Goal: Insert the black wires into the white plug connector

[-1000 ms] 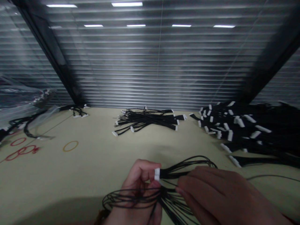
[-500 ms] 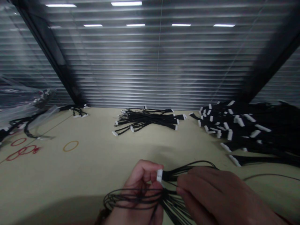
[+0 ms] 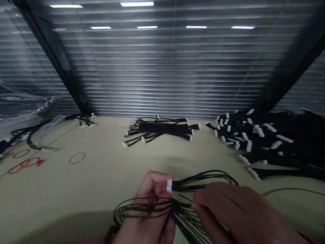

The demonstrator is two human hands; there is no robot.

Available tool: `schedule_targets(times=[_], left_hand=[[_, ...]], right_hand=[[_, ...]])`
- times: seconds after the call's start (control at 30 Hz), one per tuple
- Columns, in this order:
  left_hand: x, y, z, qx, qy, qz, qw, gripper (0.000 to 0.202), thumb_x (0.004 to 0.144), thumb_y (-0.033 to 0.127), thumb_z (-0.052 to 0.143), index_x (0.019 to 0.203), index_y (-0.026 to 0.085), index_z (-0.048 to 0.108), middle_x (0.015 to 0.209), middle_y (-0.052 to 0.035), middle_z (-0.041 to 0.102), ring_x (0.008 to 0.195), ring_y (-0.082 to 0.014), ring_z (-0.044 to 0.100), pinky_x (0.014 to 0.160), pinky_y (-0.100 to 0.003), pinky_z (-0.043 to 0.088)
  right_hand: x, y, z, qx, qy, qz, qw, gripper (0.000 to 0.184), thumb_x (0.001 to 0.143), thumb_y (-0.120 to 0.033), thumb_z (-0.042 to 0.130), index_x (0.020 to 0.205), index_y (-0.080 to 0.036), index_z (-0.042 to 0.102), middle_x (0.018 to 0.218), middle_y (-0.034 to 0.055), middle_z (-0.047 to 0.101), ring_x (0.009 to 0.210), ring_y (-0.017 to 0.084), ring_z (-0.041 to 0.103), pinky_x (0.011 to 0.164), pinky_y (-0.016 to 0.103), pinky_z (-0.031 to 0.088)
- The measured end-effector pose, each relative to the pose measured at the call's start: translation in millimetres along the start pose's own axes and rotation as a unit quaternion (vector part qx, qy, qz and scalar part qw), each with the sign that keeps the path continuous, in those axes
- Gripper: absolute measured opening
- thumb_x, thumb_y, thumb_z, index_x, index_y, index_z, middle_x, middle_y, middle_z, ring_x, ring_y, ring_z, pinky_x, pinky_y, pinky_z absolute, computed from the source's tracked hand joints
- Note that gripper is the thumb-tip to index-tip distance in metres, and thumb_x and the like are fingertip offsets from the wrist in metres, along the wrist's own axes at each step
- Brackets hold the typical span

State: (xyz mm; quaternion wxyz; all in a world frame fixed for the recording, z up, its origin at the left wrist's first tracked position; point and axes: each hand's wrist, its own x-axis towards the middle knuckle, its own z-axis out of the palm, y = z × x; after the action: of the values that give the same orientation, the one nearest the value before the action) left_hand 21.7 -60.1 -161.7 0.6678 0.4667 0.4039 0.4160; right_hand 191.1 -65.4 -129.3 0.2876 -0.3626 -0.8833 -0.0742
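Observation:
My left hand [image 3: 149, 193] grips a white plastic connector [image 3: 169, 185] between thumb and fingers. A bundle of thin black wires [image 3: 200, 181] runs from that connector, looping to the right and back down across my left hand. My right hand [image 3: 236, 213] sits just right of it, its fingertips pinching strands of the bundle near the middle. Some of the wires pass behind my fingers and out of sight below the frame.
On the pale table, a loose pile of black wire harnesses with white connectors [image 3: 157, 130] lies at the back. A larger heap [image 3: 261, 142] fills the right side. Clear plastic sheeting [image 3: 22, 112] and black cables lie at left, beside red and orange ring marks [image 3: 77, 158]. Slatted blinds stand behind the table.
The white connector has shifted slightly left and up, and the upper wire loop has risen with it. My right hand stays almost where it was.

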Motion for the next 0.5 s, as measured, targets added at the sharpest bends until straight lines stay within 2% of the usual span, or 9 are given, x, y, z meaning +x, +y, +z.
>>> schedule_targets(times=[0.07, 0.2, 0.43, 0.5], left_hand=[[-2.0, 0.6, -0.2, 0.007, 0.002, -0.004, 1.0, 0.019, 0.087, 0.041, 0.052, 0.088, 0.023, 0.05, 0.041, 0.0099, 0.038, 0.035, -0.0049, 0.026, 0.037, -0.015, 0.025], [-4.6, -1.1, -2.3, 0.047, 0.026, -0.008, 0.999, 0.016, 0.086, 0.039, 0.053, 0.089, 0.023, 0.054, 0.041, 0.0091, 0.04, 0.035, -0.0057, 0.027, 0.039, -0.017, 0.031], [-4.2, -7.2, -7.9, 0.073, 0.051, 0.002, 0.996, 0.019, 0.083, 0.034, 0.059, 0.1, 0.026, 0.056, 0.04, 0.008, 0.042, 0.033, -0.0084, 0.03, 0.037, -0.021, 0.03], [-4.2, -6.3, -6.9, 0.075, 0.051, 0.003, 0.996, 0.018, 0.083, 0.035, 0.058, 0.098, 0.025, 0.056, 0.041, 0.0077, 0.043, 0.034, -0.0084, 0.031, 0.038, -0.021, 0.03]], right_hand=[[-1.4, -0.1, 1.0, -0.001, -0.011, 0.003, 1.0, 0.043, 0.098, -0.019, 0.021, 0.07, -0.019, 0.055, 0.057, -0.0022, 0.053, 0.048, 0.012, 0.048, 0.044, 0.026, 0.035], [-5.9, 2.1, 1.9, 0.03, -0.02, 0.024, 0.999, 0.044, 0.099, -0.023, 0.02, 0.071, -0.019, 0.055, 0.062, -0.0011, 0.056, 0.049, 0.011, 0.049, 0.046, 0.026, 0.036], [-4.9, 1.2, 1.6, 0.048, -0.01, 0.026, 0.998, 0.044, 0.098, -0.023, 0.022, 0.071, -0.018, 0.057, 0.061, -0.001, 0.057, 0.049, 0.01, 0.051, 0.045, 0.025, 0.037], [-4.4, -0.3, 3.5, 0.038, 0.014, 0.021, 0.999, 0.044, 0.098, -0.022, 0.023, 0.068, -0.019, 0.056, 0.06, -0.0004, 0.058, 0.047, 0.011, 0.051, 0.043, 0.026, 0.037]])
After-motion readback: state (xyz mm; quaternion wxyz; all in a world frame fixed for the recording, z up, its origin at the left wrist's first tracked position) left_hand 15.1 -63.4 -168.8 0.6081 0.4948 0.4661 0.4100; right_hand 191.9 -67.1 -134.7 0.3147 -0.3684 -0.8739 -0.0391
